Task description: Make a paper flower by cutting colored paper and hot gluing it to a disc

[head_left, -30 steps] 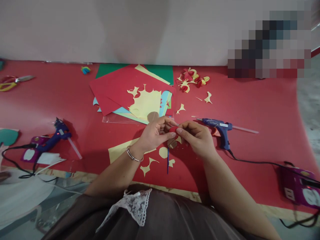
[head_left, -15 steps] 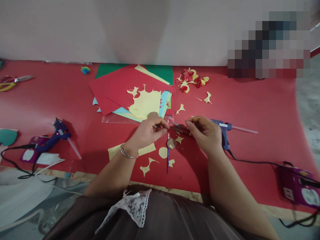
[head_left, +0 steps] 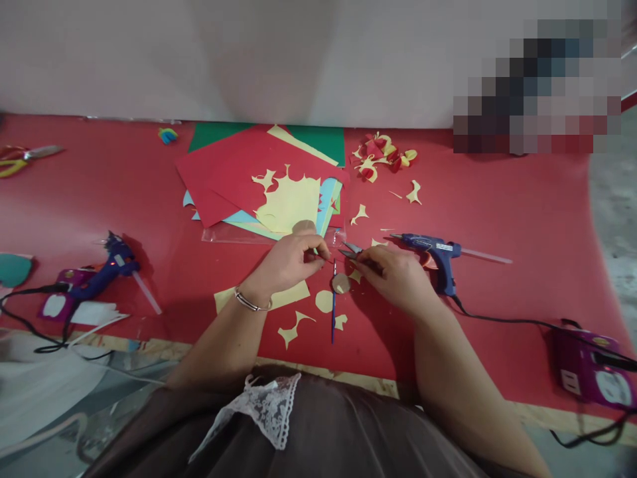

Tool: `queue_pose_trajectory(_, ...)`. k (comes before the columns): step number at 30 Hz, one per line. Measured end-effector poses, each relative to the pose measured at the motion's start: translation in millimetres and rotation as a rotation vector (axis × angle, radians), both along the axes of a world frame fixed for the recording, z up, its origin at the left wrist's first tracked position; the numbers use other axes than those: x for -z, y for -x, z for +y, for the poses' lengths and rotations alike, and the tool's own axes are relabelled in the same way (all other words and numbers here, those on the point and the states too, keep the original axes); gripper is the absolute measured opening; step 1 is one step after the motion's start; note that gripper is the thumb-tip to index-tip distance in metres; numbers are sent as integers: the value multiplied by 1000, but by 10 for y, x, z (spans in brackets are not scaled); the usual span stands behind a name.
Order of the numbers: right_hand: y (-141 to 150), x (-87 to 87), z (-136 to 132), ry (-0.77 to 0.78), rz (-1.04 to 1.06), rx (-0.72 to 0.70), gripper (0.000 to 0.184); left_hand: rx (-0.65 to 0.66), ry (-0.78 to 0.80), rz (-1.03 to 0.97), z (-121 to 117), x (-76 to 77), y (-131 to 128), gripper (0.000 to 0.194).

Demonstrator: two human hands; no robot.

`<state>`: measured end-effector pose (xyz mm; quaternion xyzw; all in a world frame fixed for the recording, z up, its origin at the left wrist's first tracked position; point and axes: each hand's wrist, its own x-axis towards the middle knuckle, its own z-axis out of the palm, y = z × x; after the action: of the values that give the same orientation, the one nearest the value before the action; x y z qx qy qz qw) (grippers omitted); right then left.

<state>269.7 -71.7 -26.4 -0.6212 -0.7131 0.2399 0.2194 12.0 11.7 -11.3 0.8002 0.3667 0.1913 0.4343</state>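
My right hand [head_left: 393,272] is closed around a small pair of scissors [head_left: 351,251], whose parted blades point left. Opposite the tips, my left hand [head_left: 303,255] pinches something small and thin that I cannot make out against the red table. A blue paintbrush [head_left: 333,312] lies upright in view just below the hands, with a grey-brown disc [head_left: 341,284] over its upper part. Left of the brush is a cut yellow paper circle [head_left: 325,301]. Yellow paper scraps [head_left: 296,330] and a yellow strip [head_left: 291,297] lie near my left wrist.
Coloured paper sheets [head_left: 223,172] are stacked behind my hands. Red and yellow paper petals [head_left: 378,153] sit at the back. A blue glue gun [head_left: 438,249] lies at right, another glue gun [head_left: 117,259] at left, both with cords. Yellow-handled scissors [head_left: 30,158] rest far left.
My right hand has moved left and slightly down with the scissors, uncovering more of the right glue gun. The blades now show parted. My left hand has shifted slightly left, still pinching.
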Motion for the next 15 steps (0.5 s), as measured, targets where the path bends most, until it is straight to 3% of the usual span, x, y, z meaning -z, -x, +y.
queue_pose_trajectory(3,25,-1,-42,18,-53,-50,11,38,-30,62,0,-26,24,13)
queue_pose_trajectory(8,46,-14,-66,-30,-15,-52,15,144,-117,187,-66,-202,5,15)
queue_pose_trajectory(10,48,-26,-64,-50,23,-40,15,206,-128,276,-127,-254,-37,6)
queue_pose_trajectory(15,65,-40,-59,-92,69,-28,16,321,-233,526,-312,-327,-176,12)
